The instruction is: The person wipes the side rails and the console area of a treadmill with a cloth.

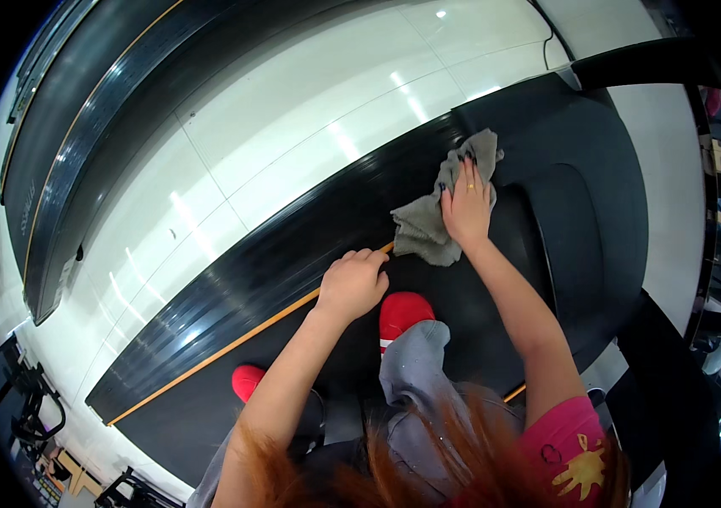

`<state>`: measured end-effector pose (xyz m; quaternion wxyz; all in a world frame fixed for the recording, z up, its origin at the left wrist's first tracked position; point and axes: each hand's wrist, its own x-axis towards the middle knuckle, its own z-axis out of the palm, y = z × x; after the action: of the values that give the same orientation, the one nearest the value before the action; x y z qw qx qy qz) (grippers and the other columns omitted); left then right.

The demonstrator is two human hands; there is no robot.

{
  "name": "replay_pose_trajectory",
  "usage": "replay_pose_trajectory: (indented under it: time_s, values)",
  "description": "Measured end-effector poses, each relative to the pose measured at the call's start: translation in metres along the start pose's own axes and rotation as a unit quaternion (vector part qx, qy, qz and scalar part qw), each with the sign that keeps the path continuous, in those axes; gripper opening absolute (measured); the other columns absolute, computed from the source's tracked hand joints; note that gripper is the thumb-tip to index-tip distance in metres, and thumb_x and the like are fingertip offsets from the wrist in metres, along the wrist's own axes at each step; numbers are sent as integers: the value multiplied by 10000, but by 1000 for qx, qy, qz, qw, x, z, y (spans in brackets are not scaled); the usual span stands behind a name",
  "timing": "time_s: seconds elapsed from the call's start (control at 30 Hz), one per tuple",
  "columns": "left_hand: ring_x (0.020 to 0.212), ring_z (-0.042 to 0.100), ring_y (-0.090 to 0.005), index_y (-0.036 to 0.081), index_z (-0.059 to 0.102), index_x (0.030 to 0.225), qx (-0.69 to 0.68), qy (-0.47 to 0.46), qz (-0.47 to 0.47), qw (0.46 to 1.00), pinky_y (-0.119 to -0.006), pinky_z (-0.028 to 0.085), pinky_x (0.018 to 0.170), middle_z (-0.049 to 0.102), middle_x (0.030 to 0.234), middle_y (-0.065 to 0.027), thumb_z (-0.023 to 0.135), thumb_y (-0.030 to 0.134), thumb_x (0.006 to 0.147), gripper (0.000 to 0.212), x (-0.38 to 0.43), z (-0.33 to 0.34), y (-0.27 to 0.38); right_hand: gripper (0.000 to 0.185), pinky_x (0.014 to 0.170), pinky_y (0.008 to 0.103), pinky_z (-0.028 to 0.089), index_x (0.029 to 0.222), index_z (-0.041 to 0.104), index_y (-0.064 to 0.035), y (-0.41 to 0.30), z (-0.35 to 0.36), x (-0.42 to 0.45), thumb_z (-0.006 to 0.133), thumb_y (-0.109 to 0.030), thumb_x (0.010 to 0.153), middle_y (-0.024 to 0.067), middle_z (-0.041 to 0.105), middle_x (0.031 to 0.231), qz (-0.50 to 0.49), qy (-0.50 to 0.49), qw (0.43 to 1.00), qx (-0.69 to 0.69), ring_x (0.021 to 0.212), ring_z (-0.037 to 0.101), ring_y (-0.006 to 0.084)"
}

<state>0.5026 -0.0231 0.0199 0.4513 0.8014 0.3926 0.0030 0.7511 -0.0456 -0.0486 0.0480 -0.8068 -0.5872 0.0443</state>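
Observation:
Beneath me is a treadmill, with a glossy black side rail [239,267], a thin orange line along its inner edge and a dark running belt [208,406]. My right hand [469,206] lies flat on a crumpled grey cloth [424,222], pressing it onto the rail where it meets the black front cover [601,152]. A ring shows on one finger. To the left of the cloth, my left hand [351,282] rests with curled fingers at the rail's inner edge by the orange line; whether it grips the edge is not clear.
My red shoes [405,314] stand on the belt. A black upright [640,60] rises at the upper right, another [665,355] at the lower right. A second treadmill [106,95] lies across the pale tiled floor [284,114]. Black exercise equipment [30,394] stands at the lower left.

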Motion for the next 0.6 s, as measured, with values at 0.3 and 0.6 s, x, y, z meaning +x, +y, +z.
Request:
replay_pose_trajectory:
  time_s: [0.3,0.6]
  values:
    - [957,581,-289,52,613,1018,-16,-18,-11,1000,-388,472,842,625,975,-114,550,152,796,251,-3,5,5,627,1041,611,173,1360,320,8,-16,7,-3,505,-305,850,174,300,1437,35,12,999,-36,1342,257,318]
    - [937,592,-299,44,614,1006,-17,-25,8,1000,-394,483,817,629,956,-129,545,146,796,244,6,9,14,565,1039,596,202,1353,371,-47,-21,17,41,505,-263,849,113,342,1434,-55,64,996,-6,1322,310,302]
